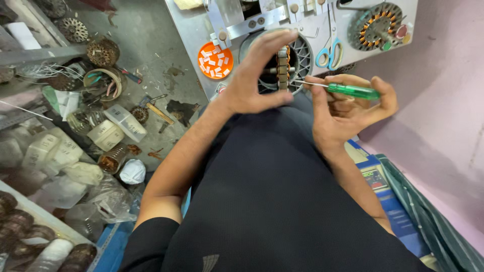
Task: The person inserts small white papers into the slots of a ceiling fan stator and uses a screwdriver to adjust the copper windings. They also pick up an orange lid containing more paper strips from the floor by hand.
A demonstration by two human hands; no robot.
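I see my left hand (254, 75) curled in a C shape, thumb near and fingers far, clamped on the round ribbed metal motor stator w/ copper windings (283, 68), held edge-on to the camera. The stator sits at the near edge of the grey metal bench (194, 35), in front of a round ribbed housing w/ a short shaft (302, 58) poking out toward it.

My right hand (348, 108) is closed round the green clear-handled screwdriver (353, 91), held approx level, thin steel blade pointing left w/ its tip touching or just short of the stator's right side; can't tell which. Both hands are near each other, not touching.

On the bench, left of the stator: a round orange dish of small white slips (215, 60). Right of it: blue-handled scissors (329, 53) lying flat, and farther right a second wound stator w/ copper coils (377, 26).

On the floor, far left: more rusty stators (103, 52), a hammer (154, 108), white plastic containers (126, 122). Near right, beside my leg: a blue box (375, 176).
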